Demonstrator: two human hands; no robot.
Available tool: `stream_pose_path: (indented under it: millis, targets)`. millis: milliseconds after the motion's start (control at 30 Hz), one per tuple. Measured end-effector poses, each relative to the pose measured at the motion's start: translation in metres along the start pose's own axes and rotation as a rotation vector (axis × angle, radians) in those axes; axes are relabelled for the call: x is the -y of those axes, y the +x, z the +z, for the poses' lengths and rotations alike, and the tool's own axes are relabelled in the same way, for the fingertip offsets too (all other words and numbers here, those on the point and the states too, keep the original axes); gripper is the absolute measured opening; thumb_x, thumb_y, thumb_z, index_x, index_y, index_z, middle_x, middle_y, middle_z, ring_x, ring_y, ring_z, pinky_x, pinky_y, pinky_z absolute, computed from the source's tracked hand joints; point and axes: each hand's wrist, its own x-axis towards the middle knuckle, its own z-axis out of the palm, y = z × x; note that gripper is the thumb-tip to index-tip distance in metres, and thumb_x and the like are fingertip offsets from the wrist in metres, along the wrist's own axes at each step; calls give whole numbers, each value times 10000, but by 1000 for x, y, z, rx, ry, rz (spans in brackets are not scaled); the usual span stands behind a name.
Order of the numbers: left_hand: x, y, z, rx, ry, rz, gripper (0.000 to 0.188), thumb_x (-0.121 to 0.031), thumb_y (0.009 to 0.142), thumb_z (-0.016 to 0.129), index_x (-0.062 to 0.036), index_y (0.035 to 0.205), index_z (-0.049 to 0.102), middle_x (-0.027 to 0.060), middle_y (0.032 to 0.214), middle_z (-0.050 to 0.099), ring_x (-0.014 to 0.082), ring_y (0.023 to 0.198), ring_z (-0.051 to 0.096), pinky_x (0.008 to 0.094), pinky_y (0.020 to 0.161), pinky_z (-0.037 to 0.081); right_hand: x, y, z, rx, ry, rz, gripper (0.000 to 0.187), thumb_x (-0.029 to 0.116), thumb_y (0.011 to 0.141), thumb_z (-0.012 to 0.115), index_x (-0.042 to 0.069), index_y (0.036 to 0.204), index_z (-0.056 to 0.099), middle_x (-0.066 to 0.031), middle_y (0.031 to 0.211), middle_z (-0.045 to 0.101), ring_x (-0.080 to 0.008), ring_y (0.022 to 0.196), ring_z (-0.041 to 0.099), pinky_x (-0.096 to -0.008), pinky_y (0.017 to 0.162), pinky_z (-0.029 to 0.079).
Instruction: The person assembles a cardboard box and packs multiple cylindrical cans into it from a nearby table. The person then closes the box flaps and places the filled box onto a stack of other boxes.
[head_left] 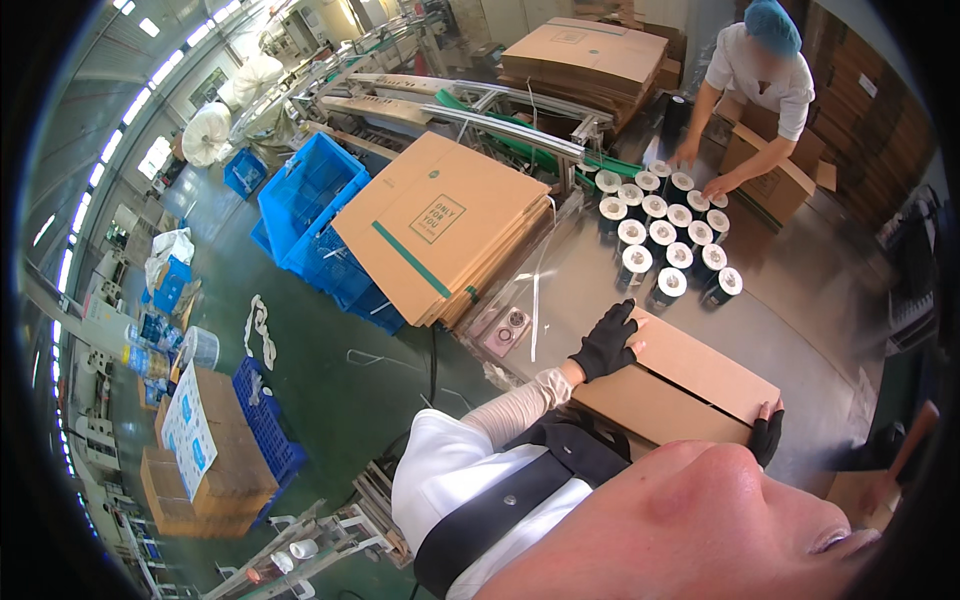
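Observation:
A cardboard box [690, 372] lies before me on the metal table, its two top flaps closed toward each other with a narrow dark gap between them. My left hand [607, 342], in a black fingerless glove, rests at the box's left end with its fingers spread over the corner. At the opposite end, my right hand [767, 432], gloved the same way, curls round the corner with fingertips on the top edge. Its palm is mostly hidden. Beyond the box stand several dark cylinders [679, 256] with round white tops, grouped upright.
Across the table a co-worker [765, 75] in a blue hair cover reaches into the cylinders, beside an open carton [765, 180]. Flat cartons [440, 215] are stacked at left, next to blue crates [310, 200]. A conveyor rail [480, 115] runs behind.

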Motion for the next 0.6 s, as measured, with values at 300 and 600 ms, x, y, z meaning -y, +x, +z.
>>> stream_pose_path:
  millis: [300, 600]
  targets:
    - [-1, 12, 3, -23, 20, 17, 436, -260, 816, 604, -66, 1198, 524, 266, 1344, 359, 424, 1208, 378, 478, 974, 354, 15, 8, -4, 9, -2, -37, 516, 365, 928, 450, 26, 1316, 414, -189, 1245, 531, -292, 1126, 517, -345, 959, 380]
    - [6, 18, 7, -29, 2, 25, 416, -245, 828, 594, -72, 1200, 528, 253, 1345, 368, 416, 1211, 384, 467, 984, 352, 11, 14, 0, 9, 44, 7, 517, 368, 925, 450, 30, 1315, 417, -172, 1240, 536, -274, 1111, 521, -341, 954, 383]
